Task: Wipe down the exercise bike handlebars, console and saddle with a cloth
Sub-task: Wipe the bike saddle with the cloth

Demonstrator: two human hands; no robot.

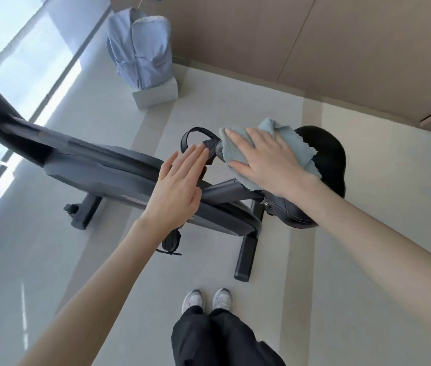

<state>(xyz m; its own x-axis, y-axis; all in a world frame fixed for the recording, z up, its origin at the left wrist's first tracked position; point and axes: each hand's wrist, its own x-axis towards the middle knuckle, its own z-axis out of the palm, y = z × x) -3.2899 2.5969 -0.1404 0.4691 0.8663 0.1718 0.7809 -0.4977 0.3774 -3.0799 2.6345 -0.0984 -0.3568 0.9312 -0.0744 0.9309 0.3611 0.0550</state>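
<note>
A black exercise bike (98, 165) stands across the floor, its frame running from the upper left to the saddle (328, 157) on the right. A light blue cloth (298, 151) lies spread over the front of the saddle. My right hand (262, 159) presses flat on the cloth with straight fingers. My left hand (180, 186) hovers open beside it, above the frame and near a pedal strap (195, 138). The handlebars and console are out of view.
A light blue shirt (140, 51) hangs over a white box (156, 95) at the back. Beige wall panels (314, 48) rise behind the saddle. Windows (11, 48) fill the left side. My shoes (206, 301) stand on the pale floor near the bike's rear foot (244, 260).
</note>
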